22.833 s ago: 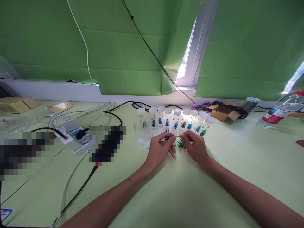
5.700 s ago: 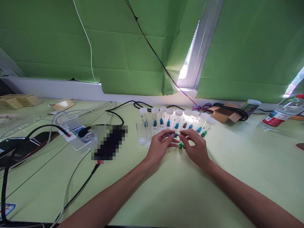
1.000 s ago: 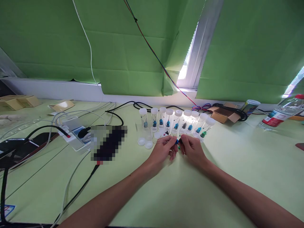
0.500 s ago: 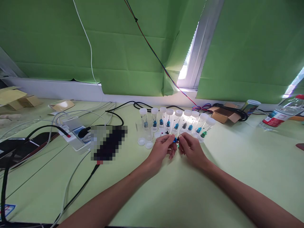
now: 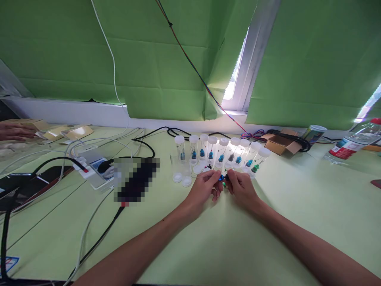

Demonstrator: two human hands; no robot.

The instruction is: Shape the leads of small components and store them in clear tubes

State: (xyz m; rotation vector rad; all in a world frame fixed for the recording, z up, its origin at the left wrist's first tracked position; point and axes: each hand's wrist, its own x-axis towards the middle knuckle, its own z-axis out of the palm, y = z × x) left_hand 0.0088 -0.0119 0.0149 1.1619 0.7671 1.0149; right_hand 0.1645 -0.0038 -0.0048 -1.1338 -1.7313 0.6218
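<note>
My left hand (image 5: pixel 204 187) and my right hand (image 5: pixel 241 187) meet fingertip to fingertip over the green table (image 5: pixel 208 246). Both pinch a small blue component (image 5: pixel 221 177) with thin wire leads; one lead runs left past my left thumb. A bit of green shows under my right fingers. Just behind stands a row of several clear tubes with white caps (image 5: pixel 220 153), each with a small blue, grey or green part inside. An open tube (image 5: pixel 176 163) stands at the row's left end, with loose white caps (image 5: pixel 182 180) beside it.
A power strip (image 5: pixel 93 169) with black and white cables lies at the left beside a blurred dark object (image 5: pixel 136 178). Another person's hand (image 5: pixel 14 130) rests on cardboard at the far left. A cardboard box (image 5: pixel 279 143), a can (image 5: pixel 313 132) and a water bottle (image 5: pixel 353 143) stand at the right.
My two hands stay pinched together on the blue component, shifting only slightly. At the far left another person's hand has come into view on the cardboard pieces.
</note>
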